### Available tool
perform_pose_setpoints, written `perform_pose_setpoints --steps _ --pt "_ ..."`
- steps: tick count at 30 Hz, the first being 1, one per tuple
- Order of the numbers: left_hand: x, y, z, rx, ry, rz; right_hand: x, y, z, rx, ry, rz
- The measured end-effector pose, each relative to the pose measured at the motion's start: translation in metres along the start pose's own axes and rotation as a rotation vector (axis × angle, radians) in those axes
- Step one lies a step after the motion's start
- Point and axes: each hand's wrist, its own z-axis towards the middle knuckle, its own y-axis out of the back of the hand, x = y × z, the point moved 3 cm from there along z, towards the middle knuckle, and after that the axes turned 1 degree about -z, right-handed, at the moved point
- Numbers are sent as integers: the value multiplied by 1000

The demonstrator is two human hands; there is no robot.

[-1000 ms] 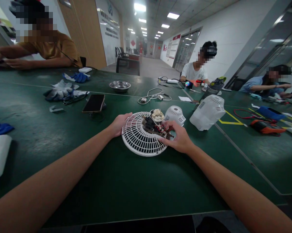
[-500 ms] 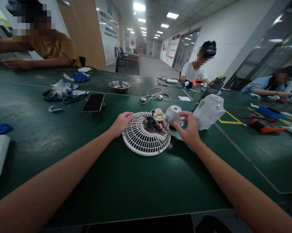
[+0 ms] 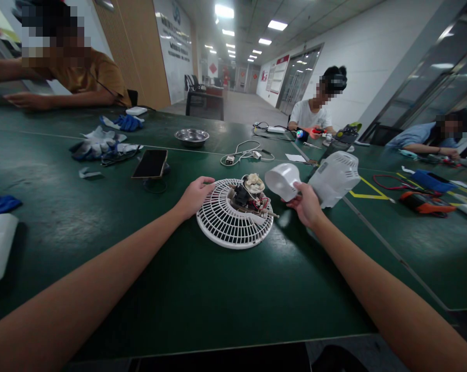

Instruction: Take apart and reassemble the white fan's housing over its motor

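A round white fan grille (image 3: 233,235) lies on the green table in front of me. On its middle sits a bare fan motor (image 3: 243,195) with red wires and a cream-coloured part on top. My left hand (image 3: 195,198) holds the grille by its left rim. My right hand (image 3: 306,205) grips a white motor cover (image 3: 282,178), tilted so its hollow, smooth inside shows, just right of the motor. Close behind that hand stands a larger white plastic housing (image 3: 336,178) with slots near its top.
Beyond the grille lie a white cable (image 3: 243,155) and a metal bowl (image 3: 192,136). A phone (image 3: 151,164) and gloves (image 3: 97,144) are at the left. An orange multimeter (image 3: 425,200) lies at the right. Several people sit around the table.
My right hand has taken hold of the motor cover, lifted it and turned its hollow side into view. The left hand stays on the grille.
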Motion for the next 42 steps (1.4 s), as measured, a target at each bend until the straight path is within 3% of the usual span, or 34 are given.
perform_pose_setpoints --steps 2,4,7,9,14,18,22,30,37,42 --pt "-2 0 -1 42 -91 114 7 -11 -9 81 -185 215" --pt "-6 1 -3 93 -231 247 18 -24 -21 155 -208 310" --pt "-13 1 -8 163 -430 405 29 -42 -35 161 -90 261" --pt "-17 0 -11 218 -490 435 31 -49 -39 127 31 182" --pt "-25 -5 -17 288 -484 358 29 -53 -43 117 218 26" --pt "-31 -10 -24 344 -518 343 33 -58 -48 180 252 -1" --pt "-33 -12 -25 305 -464 324 43 -65 -56 268 290 -90" --pt "-36 -18 -29 316 -517 381 53 -64 -60 283 418 -197" --pt "-37 -22 -31 314 -435 279 53 -64 -61 265 462 -350" --pt "-39 -20 -31 347 -545 436 50 -60 -58 298 465 -312"
